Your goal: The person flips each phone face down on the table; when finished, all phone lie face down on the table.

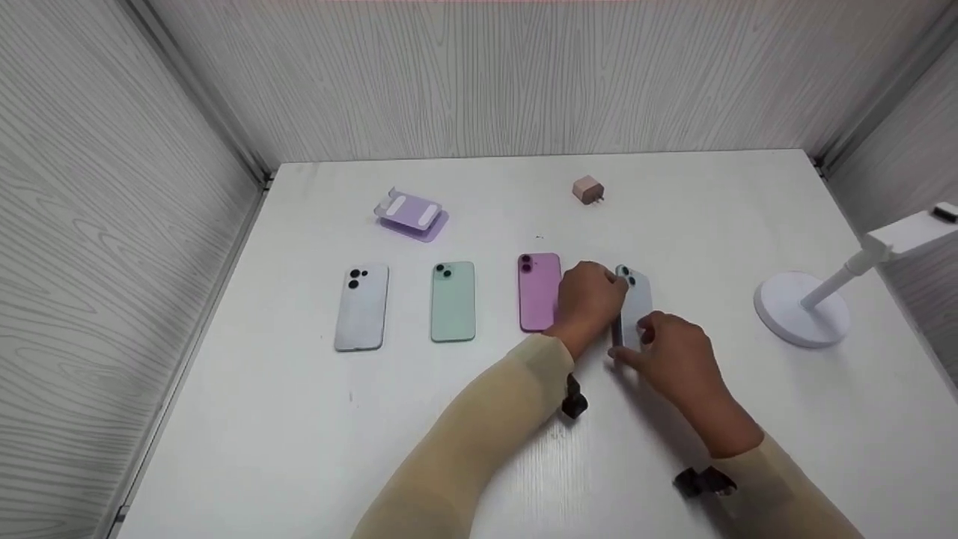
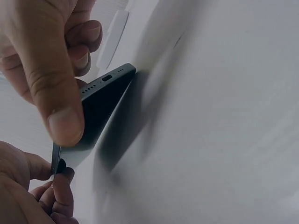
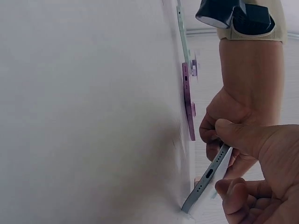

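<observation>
A pale blue phone [image 1: 636, 307] leans on its right long edge, its left edge raised off the white table. My left hand [image 1: 593, 298] pinches it near the camera end; fingers of this hand [image 2: 42, 186] also show at the lower left of the left wrist view. Around the port end is my right hand [image 1: 681, 359], its thumb on the raised edge and its curled fingers on the back side. In the right wrist view the phone's port edge [image 3: 208, 175] slants upward. A pink phone [image 1: 537, 292] lies flat beside my left hand.
A green phone [image 1: 453, 303] and a silver phone [image 1: 362, 308] lie in the row to the left. Behind them stand a purple folding phone stand [image 1: 412, 212] and a pink charger plug [image 1: 588, 189]. At the right rises a white stand with a round base [image 1: 801, 311].
</observation>
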`<state>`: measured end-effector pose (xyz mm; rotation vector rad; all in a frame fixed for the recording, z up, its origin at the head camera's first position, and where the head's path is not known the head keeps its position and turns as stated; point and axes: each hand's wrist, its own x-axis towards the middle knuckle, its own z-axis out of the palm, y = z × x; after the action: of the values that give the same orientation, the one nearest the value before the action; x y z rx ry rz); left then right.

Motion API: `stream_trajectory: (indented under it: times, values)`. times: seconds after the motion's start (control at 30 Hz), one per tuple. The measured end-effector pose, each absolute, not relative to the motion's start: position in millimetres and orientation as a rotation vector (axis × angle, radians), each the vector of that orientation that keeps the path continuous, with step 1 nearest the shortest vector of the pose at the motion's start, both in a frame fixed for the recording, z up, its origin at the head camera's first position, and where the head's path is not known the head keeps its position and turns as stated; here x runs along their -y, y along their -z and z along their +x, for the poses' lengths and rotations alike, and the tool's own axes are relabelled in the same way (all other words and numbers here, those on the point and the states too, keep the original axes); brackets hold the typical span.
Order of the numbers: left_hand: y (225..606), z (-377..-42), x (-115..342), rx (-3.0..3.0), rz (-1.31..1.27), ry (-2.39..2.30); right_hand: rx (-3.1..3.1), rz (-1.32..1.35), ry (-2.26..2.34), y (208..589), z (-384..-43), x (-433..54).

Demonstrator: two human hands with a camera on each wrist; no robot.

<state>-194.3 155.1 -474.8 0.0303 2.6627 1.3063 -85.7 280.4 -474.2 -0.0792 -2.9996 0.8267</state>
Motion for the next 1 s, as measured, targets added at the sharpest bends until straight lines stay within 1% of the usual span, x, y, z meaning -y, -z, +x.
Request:
stream_trajectory:
  times: [0.23,0.67,1.0]
  values:
    - [473.8,-194.5,-152.7,-2.662,-0.043,-1.302,3.057,-0.086,-0.842,479.3,-87.1,-288.9]
    - [476.4,-195.2,-155.4,-2.669,0.015,-1.366,3.165,-0.194,-1.028,489.2,-101.3,-312.8]
    - [477.2,-193.8,-156.3,-2.632,0.036,-1.387,3.162,-0.25,-1.096,489.9,-104.8,-321.8]
